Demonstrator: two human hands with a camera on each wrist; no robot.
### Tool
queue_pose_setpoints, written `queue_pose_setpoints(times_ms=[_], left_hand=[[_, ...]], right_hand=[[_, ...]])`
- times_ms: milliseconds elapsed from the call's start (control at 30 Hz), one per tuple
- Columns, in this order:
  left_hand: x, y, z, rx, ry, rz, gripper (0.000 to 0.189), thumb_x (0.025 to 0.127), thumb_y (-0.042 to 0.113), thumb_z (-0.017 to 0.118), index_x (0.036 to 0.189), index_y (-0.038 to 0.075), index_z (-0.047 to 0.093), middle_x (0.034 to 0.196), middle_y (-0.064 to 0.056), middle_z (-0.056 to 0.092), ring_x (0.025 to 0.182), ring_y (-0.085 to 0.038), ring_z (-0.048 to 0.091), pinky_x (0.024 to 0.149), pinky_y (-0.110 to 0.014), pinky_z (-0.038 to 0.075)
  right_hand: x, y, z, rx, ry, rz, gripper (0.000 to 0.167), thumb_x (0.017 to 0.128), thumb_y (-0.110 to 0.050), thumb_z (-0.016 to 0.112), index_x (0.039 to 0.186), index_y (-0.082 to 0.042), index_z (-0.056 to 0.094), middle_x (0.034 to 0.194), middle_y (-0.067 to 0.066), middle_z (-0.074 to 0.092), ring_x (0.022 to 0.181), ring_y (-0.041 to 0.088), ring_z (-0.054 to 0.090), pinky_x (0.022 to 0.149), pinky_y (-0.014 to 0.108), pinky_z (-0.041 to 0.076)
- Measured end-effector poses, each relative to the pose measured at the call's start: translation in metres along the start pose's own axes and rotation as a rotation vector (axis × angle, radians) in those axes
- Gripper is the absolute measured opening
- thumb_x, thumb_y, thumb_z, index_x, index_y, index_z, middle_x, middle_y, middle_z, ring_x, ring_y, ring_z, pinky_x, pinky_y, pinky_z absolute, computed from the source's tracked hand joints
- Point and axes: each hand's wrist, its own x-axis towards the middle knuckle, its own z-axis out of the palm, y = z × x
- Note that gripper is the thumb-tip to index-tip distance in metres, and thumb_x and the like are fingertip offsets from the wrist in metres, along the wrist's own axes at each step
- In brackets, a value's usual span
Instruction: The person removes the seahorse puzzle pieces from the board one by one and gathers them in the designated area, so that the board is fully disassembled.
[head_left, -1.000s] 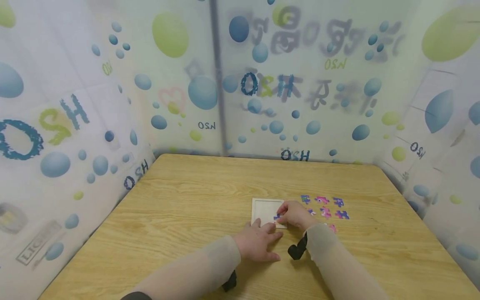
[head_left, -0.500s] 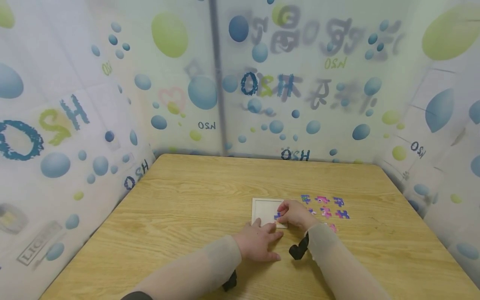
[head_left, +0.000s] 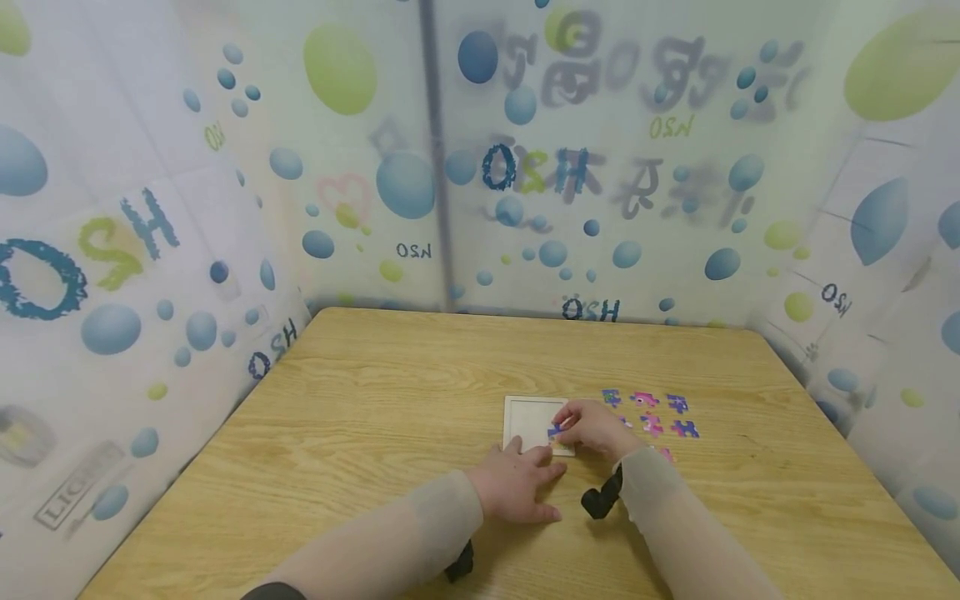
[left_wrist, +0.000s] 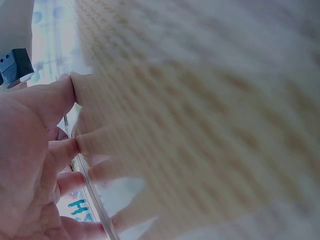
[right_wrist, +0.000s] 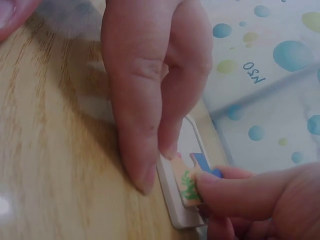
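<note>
A square white puzzle tray [head_left: 507,417] with a raised rim lies on the wooden table. My right hand [head_left: 596,429] pinches a jigsaw piece [right_wrist: 188,182] between thumb and fingers at the tray's near right corner. Peach and blue, the piece carries a green plant print; it sits tilted at the rim in the right wrist view. My left hand [head_left: 517,485] rests with spread fingers along the tray's near edge. One of its fingertips [right_wrist: 169,149] is right at the piece. Part of the tray is hidden under both hands.
Several pink and purple jigsaw pieces [head_left: 651,425] lie in loose rows right of the tray, some partly covered by my right hand and sleeve. Bare wooden table [head_left: 375,417] spreads to the left. A patterned curtain [head_left: 360,167] stands behind the far edge.
My right hand and wrist have shifted very slightly, still pinching the jigsaw piece at the same corner. The left hand stays put.
</note>
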Motion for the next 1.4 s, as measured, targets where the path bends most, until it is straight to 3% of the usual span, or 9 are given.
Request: queue_pose_setpoints(times_ms=[1167,1400], left_hand=[[0.0004,-0.0002,0.0015,-0.002,-0.002,-0.004,0.068,0.088,0.069,0.048,0.148,0.038,0.036,0.152,0.009,0.031,0.135,-0.043,0.032,0.100,-0.062,0.037],[-0.0006,0.0001,0.0010,0.003,-0.002,0.000,0.069,0.088,0.069,0.046,0.148,0.038,0.035,0.153,0.009,0.030,0.135,-0.043,0.032,0.100,-0.062,0.037]], right_hand=[[-0.0006,0.0048,-0.0015,-0.005,0.005,-0.012,0.014,0.084,-0.004,0.072,0.098,-0.008,0.070,0.088,0.006,0.062,0.078,0.021,0.051,0.068,0.030,0.040],[-0.0030,0.0028,-0.0047,0.000,-0.014,-0.011,0.016,0.085,-0.006,0.070,0.100,-0.009,0.071,0.092,0.007,0.061,0.083,0.023,0.050,0.073,0.033,0.040]])
